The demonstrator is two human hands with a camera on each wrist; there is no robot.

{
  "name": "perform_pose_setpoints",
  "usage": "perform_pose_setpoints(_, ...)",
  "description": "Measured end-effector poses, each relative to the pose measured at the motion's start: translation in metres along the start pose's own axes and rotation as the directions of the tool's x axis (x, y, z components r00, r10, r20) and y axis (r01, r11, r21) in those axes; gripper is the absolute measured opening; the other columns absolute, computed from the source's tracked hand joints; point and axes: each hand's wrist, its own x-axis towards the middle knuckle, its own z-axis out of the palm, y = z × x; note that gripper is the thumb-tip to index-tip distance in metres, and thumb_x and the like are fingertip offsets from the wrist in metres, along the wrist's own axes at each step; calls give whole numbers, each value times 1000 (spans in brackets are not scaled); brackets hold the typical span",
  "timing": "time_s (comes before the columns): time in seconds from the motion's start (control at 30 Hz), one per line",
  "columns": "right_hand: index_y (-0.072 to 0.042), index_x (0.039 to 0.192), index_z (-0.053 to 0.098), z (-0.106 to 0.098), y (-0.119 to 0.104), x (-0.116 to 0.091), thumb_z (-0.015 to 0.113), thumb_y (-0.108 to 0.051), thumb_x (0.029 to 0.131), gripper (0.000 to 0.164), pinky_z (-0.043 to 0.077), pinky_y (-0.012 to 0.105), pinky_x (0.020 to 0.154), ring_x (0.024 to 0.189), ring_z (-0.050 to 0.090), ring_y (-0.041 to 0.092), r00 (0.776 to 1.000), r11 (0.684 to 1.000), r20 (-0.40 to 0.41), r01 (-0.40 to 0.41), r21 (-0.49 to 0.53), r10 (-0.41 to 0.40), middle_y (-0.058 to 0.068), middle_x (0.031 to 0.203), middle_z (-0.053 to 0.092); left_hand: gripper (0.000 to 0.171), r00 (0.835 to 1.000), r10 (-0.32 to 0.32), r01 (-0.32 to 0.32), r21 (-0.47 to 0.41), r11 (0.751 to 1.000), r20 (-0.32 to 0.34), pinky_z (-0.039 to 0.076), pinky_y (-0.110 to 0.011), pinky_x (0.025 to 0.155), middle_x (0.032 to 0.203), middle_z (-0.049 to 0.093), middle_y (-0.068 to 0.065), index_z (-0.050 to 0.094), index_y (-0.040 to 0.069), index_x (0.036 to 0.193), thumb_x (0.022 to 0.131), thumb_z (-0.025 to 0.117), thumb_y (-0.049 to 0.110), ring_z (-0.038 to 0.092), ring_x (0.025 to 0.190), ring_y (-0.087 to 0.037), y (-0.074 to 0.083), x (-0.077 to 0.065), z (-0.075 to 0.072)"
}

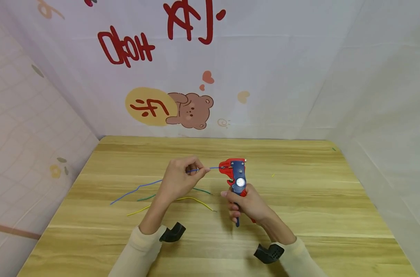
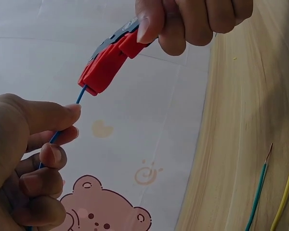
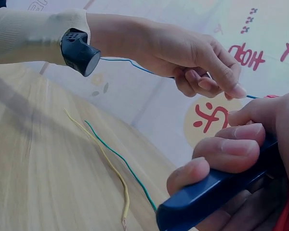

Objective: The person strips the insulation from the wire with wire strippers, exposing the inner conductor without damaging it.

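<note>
My left hand (image 1: 182, 177) pinches a blue wire (image 1: 127, 193) between thumb and forefinger, close to one end. That end runs into the red jaws of a red-and-blue wire stripper (image 1: 238, 173), and its tip is hidden there in the left wrist view. My right hand (image 1: 249, 206) grips the stripper by its handles, with the fingers wrapped round the blue handle (image 3: 216, 185). The rest of the blue wire trails off to the left behind the left hand. Below the left hand lie a green wire (image 2: 258, 195) with a bare copper end and a yellow wire (image 1: 196, 200), also bared at one end.
The wood-grain table (image 1: 317, 200) ends at a white printed cloth backdrop (image 1: 275, 77). A tiny yellow scrap (image 1: 273, 175) lies right of the stripper, and a small green scrap (image 1: 334, 149) near the far right corner. Each wrist carries a black camera mount (image 1: 173, 232).
</note>
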Motion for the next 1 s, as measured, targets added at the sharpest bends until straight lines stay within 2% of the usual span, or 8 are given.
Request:
perform_pose_setpoints(0.33, -6, 82, 44, 0, 6, 2, 61, -17, 103, 29, 47, 28, 47, 46, 40, 12, 999, 1000, -31, 17, 21, -16, -3, 59, 39, 18, 1000, 7, -7, -6, 1000, 0, 35, -22, 52, 59, 50, 6, 70, 19, 75, 89, 82, 19, 44, 54, -9, -2, 2, 4)
perform_pose_setpoints(0.57, -7, 77, 46, 1, 11, 6, 63, -15, 100, 30, 46, 28, 45, 43, 37, 14, 996, 1000, -84, 2, -7, -2, -6, 55, 36, 19, 1000, 7, -7, -8, 1000, 8, 35, -22, 53, 59, 50, 6, 69, 18, 75, 89, 81, 18, 44, 54, -9, -4, 2, 7)
perform_pose_setpoints(0.8, -6, 75, 46, -1, 14, 6, 59, -9, 99, 28, 44, 26, 42, 41, 35, 11, 995, 1000, -95, 16, -23, -18, -8, 53, 33, 19, 1000, 12, -11, -20, 1000, 17, 35, -22, 52, 59, 50, 6, 70, 19, 75, 89, 81, 18, 44, 54, -9, -4, 2, 10)
perform_pose_setpoints(1.0, -5, 74, 47, -5, 17, 8, 61, -12, 98, 28, 43, 26, 41, 40, 38, 13, 991, 999, -132, -22, -46, 15, -6, 53, 33, 19, 1000, -4, 4, -10, 1000, 23, 34, -22, 52, 58, 50, 7, 69, 19, 74, 90, 81, 18, 43, 53, -8, -6, 2, 14)
